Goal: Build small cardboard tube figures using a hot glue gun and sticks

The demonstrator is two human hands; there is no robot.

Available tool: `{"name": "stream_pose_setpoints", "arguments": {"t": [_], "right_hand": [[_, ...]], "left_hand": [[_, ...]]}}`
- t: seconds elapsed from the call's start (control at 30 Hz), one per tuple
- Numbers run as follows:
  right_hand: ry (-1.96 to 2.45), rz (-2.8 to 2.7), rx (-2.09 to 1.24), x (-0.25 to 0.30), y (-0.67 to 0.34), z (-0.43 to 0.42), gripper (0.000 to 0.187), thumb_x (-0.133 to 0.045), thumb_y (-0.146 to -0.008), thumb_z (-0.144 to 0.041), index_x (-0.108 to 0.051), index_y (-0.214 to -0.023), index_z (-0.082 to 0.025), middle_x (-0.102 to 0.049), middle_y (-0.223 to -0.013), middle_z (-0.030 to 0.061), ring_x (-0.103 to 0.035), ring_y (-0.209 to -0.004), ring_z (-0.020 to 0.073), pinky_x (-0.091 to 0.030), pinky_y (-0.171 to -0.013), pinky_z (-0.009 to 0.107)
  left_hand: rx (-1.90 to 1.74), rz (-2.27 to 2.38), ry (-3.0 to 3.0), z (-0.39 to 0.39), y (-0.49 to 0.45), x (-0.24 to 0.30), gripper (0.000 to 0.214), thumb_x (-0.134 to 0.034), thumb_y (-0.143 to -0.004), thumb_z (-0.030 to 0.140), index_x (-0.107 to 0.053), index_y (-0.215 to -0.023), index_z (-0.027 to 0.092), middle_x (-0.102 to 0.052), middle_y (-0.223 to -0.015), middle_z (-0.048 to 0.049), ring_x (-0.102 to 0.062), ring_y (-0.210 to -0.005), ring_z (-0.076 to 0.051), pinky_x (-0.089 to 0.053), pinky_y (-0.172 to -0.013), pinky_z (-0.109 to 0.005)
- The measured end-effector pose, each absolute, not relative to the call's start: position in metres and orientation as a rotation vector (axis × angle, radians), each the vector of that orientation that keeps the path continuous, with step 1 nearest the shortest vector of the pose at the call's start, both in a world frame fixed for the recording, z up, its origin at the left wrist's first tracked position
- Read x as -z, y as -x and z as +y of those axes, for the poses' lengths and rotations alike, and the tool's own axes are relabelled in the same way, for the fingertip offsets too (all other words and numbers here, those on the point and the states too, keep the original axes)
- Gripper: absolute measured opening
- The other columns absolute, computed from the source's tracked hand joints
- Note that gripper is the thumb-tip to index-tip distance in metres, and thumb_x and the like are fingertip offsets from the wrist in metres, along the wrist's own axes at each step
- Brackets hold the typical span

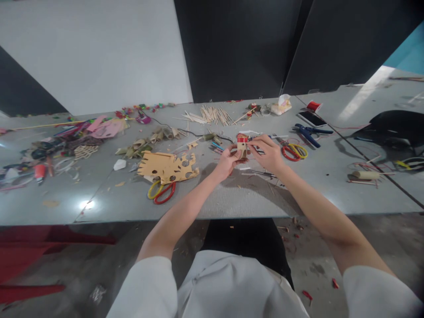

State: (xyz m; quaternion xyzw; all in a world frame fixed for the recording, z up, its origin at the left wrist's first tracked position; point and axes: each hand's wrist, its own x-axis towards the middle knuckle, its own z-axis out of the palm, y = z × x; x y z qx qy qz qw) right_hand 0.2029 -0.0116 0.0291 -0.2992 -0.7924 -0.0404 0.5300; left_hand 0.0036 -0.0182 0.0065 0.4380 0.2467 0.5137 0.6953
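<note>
A small tube (243, 146) with a red band near its top was held nearly upright above the front part of the grey table (122, 205). Its lower part was gripped by the left hand (229, 161), with the thumb laid across the front. The fingertips of the right hand (267, 152) were drawn together at the tube's other side; whether anything was pinched between them could not be told. Part of the tube was hidden by the fingers of both hands, and the thin strips behind them were partly blocked from view.

To the left of the hands, a yellow card (165, 165) with cut-out holes was laid over a pair of scissors (164, 194), so that only the red and yellow handles were exposed. Behind the card, short green-brown pieces (159, 134) were heaped, and a dark cable (192, 134) was stretched past them. Farther left, pink paper (105, 129) was piled among mixed scraps.

Beyond the hands, thin sticks (217, 115) were spread near the dark panel (238, 48). Just beside the right hand, a second pair of scissors (294, 152) was placed; beyond it were set blue pliers (311, 134), a phone (312, 118) and a red spool (314, 106). A loose pale tube (365, 175) was left near the table's right side, in front of a black object (397, 132).
</note>
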Motion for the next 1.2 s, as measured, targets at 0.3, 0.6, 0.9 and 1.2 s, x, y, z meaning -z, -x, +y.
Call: {"name": "stream_pose_setpoints", "arguments": {"t": [0.3, 0.6, 0.9, 1.2], "right_hand": [[0.684, -1.906, 0.131, -0.0299, -0.2026, -0.0103, 0.015, -0.065, -0.106, -0.029, -0.078, -0.113, -0.028, -0.076, -0.105, 0.0092, -0.074, -0.101, 0.0252, -0.064, -0.093, 0.046], [0.686, -1.874, 0.165, -0.0318, -0.2026, -0.0130, 0.019, -0.064, -0.106, -0.028, -0.078, -0.118, -0.031, -0.077, -0.110, 0.0096, -0.075, -0.102, 0.0261, -0.064, -0.094, 0.048], [0.731, -1.876, 0.152, -0.0277, -0.2001, -0.0113, 0.013, -0.067, -0.105, -0.032, -0.078, -0.112, -0.030, -0.077, -0.105, 0.0089, -0.075, -0.102, 0.0264, -0.065, -0.093, 0.048], [0.703, -1.905, 0.147, -0.0292, -0.2009, -0.0108, 0.015, -0.066, -0.106, -0.032, -0.078, -0.114, -0.030, -0.076, -0.108, 0.0103, -0.074, -0.103, 0.0270, -0.064, -0.094, 0.048]], "left_hand": [[-1.151, 0.539, -0.976, -0.0189, -0.0034, -0.0067, 0.044, -0.088, -0.083, 0.037, -0.060, -0.112, 0.021, -0.078, -0.094, -0.0070, -0.076, -0.081, -0.021, -0.059, -0.087, -0.040], [-1.150, 0.511, -0.929, -0.0179, -0.0031, -0.0067, 0.035, -0.085, -0.086, 0.035, -0.060, -0.106, 0.020, -0.080, -0.102, -0.0102, -0.077, -0.081, -0.020, -0.058, -0.083, -0.037], [-1.152, 0.554, -0.906, -0.0162, -0.0046, -0.0059, 0.031, -0.085, -0.085, 0.030, -0.064, -0.106, 0.020, -0.076, -0.093, -0.0054, -0.077, -0.079, -0.020, -0.060, -0.085, -0.038], [-1.137, 0.568, -0.917, -0.0175, -0.0037, -0.0071, 0.032, -0.085, -0.086, 0.032, -0.064, -0.108, 0.019, -0.076, -0.093, -0.0065, -0.075, -0.079, -0.020, -0.057, -0.085, -0.038]]}}
